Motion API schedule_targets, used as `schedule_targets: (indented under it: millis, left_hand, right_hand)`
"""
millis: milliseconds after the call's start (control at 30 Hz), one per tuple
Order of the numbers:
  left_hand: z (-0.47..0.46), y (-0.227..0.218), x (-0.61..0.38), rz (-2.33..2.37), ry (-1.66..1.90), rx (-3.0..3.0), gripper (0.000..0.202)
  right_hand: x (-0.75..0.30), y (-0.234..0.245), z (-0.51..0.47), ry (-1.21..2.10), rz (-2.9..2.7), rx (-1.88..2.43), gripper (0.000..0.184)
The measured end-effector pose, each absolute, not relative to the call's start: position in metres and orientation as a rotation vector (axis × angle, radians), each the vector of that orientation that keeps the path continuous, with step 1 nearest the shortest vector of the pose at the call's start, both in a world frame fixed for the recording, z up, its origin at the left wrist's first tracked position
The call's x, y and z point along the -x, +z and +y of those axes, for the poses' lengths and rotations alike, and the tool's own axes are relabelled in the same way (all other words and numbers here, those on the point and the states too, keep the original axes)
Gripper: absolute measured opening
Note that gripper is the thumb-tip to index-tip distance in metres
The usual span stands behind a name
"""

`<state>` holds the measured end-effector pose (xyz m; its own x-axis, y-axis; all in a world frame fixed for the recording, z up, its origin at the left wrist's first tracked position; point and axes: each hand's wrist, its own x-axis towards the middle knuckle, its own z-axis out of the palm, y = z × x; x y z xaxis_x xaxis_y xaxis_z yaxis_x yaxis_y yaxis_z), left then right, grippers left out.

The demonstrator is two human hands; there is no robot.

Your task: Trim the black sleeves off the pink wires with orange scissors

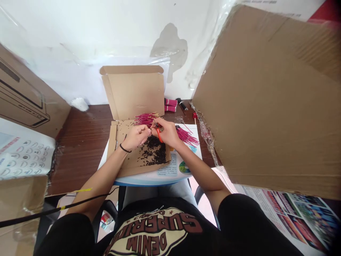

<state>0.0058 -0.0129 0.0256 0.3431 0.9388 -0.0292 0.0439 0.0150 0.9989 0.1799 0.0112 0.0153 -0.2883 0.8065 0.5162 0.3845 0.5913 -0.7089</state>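
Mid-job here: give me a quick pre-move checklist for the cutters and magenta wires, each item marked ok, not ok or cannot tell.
1. Right hand gripping the orange-handled cutters: ok.
2. Cutter blades in view: cannot tell, the fingers hide them.
3. Left hand holding a wire: cannot tell, the fingers hide what they pinch.
4. Loose magenta wires lying on the printed sheet: ok.
5. Black scraps lying inside the opened cardboard box: ok.
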Motion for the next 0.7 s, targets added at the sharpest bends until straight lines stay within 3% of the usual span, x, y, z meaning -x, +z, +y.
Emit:
schedule_targets:
  millis: [167, 233, 533, 700]
  left_hand:
    - [-0.028, 0.046, -0.001, 0.81, 0.795, -1.469, 0.037]
    - [-0.025, 0.046, -0.002, 0.829, 0.792, -1.44, 0.039]
    - [0.001, 0.011, -0.002, 1.041, 0.801, -1.223, 0.052]
    - [0.0, 0.018, 0.006, 1.051, 0.788, -1.217, 0.049]
  right_hand:
    - [-0.209, 0.021, 0.035, 0.519, -1.553, 1.157, 0.003]
    - [-0.213, 0.022, 0.038, 0.57, -1.433, 1.054, 0.008]
    - [-0.184, 0.006, 0.02, 1.114, -1.635, 0.831, 0.033]
    - [-0.188, 0.005, 0.02, 1.108, -1.686, 0.896, 0.028]
